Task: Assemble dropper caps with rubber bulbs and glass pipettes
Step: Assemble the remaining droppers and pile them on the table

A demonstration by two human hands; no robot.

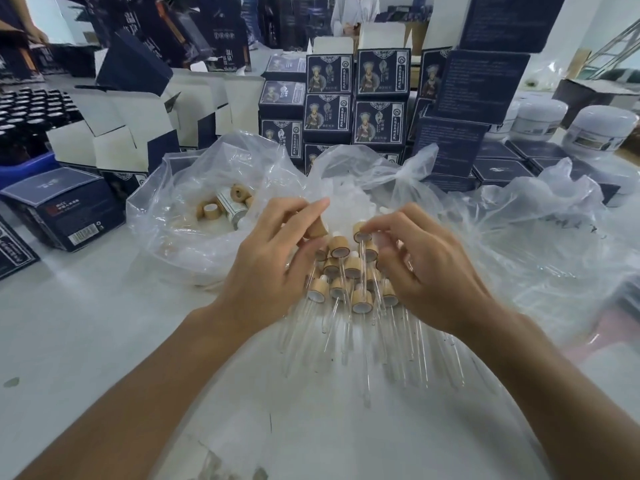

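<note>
Stacked dark-blue printed cardboard cartons (381,72) and crinkled clear plastic bags (214,174) crowd the far side of a smooth pale worktable (86,341). Near its middle lies a heap of finished droppers (349,282): short tan wooden cylinder caps with slim clear glass pipettes pointing nearward. The left hand (273,261) pinches one bare wooden cap (318,230), while the right hand (422,265) pinches a capped dropper (361,233) at the heap's far edge.

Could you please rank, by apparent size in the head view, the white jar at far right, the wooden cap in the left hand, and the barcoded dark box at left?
1. Dark box
2. White jar
3. Wooden cap, pinched by the left hand
</note>
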